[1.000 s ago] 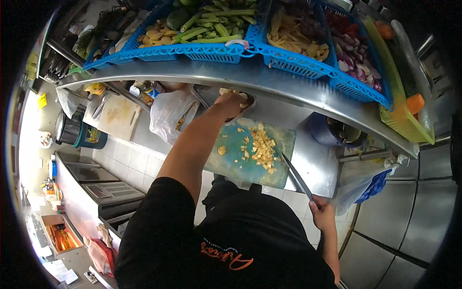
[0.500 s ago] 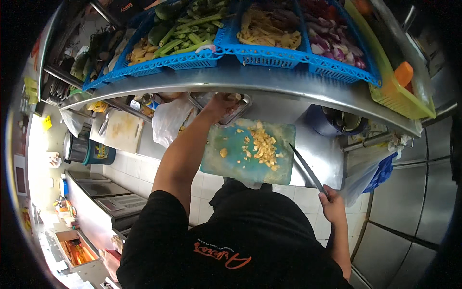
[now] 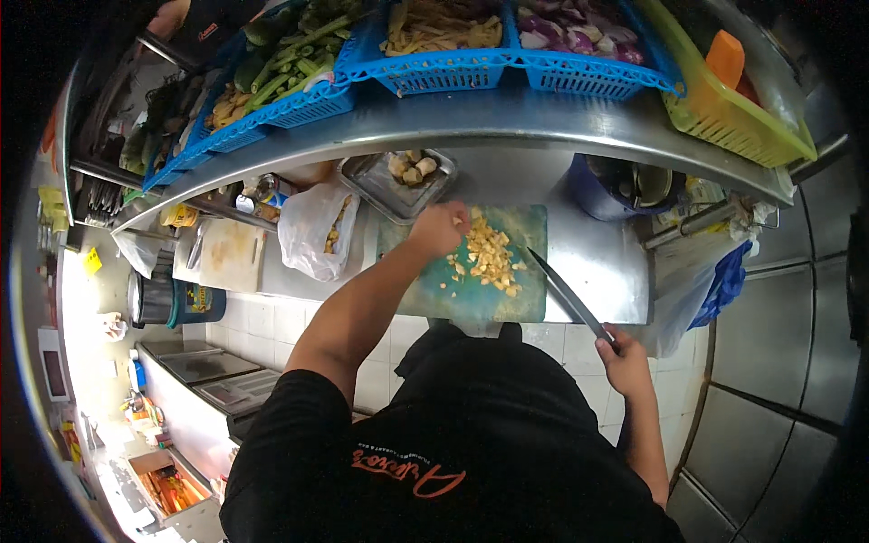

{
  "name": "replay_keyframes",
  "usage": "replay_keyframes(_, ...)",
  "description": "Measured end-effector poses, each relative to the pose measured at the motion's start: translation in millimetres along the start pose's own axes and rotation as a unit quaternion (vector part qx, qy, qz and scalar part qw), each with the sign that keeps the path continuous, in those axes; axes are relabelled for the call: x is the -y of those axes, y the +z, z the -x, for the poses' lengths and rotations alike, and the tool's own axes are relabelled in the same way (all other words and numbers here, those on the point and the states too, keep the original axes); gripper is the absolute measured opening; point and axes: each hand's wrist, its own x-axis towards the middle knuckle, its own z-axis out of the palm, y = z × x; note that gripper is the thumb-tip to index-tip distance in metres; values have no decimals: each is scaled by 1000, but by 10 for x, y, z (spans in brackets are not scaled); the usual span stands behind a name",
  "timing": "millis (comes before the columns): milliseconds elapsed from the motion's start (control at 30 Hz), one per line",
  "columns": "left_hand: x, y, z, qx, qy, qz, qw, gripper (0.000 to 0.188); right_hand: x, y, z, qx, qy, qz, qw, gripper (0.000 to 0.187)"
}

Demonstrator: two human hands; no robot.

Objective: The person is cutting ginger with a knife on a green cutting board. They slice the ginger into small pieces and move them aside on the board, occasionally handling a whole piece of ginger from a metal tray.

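My right hand (image 3: 625, 359) is closed round the handle of a long knife (image 3: 572, 297). The blade points up and left, its tip by the right edge of the green cutting board (image 3: 425, 297). My left hand (image 3: 438, 228) is over the board's upper left part with its fingers curled together, against the left side of a heap of chopped pale-yellow pieces (image 3: 493, 253), which look like ginger. What its fingertips hold, if anything, is hidden. Just beyond it stands a metal tray (image 3: 378, 192) with several uncut chunks (image 3: 412, 168) of the same pale colour.
A white plastic bag (image 3: 306, 237) with yellowish pieces lies left of the tray. A dark blue pot (image 3: 597, 192) stands at the back right. Above the counter, a steel shelf (image 3: 434, 127) carries blue baskets (image 3: 453, 72) of vegetables and a yellow-green basket (image 3: 738, 118).
My left hand has come back from the metal tray to the board. The loose pieces on the board's left side no longer show there. My right hand keeps the knife; the view has shifted.
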Motion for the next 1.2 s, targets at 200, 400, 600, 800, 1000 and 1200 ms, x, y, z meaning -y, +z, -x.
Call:
replay_keyframes(200, 592, -287, -488, -187, 38, -196, 962, 18, 139, -47, 86, 16, 18, -2, 1000, 46)
replay_keyframes(400, 322, -936, -541, 1, 58, -430, 901, 20, -14, 35, 103, 2, 6, -38, 999, 45)
replay_keyframes(600, 223, -880, 493, -99, -124, 11, 987, 30, 50, 56, 157, 23, 26, -40, 999, 44)
replay_keyframes(800, 188, -213, 1303, -52, -86, -63, 993, 34, 627, 286, -80, 115, -70, 76, 988, 36)
replay_keyframes(1000, 221, -104, 1417, -130, -173, -29, 976, 34, 1088, 750, -526, 270, -170, 290, 902, 27)
replay_keyframes(1200, 191, 88, 1559, -171, -129, 38, 976, 31, 904, 575, -625, 272, -53, 134, 951, 27)
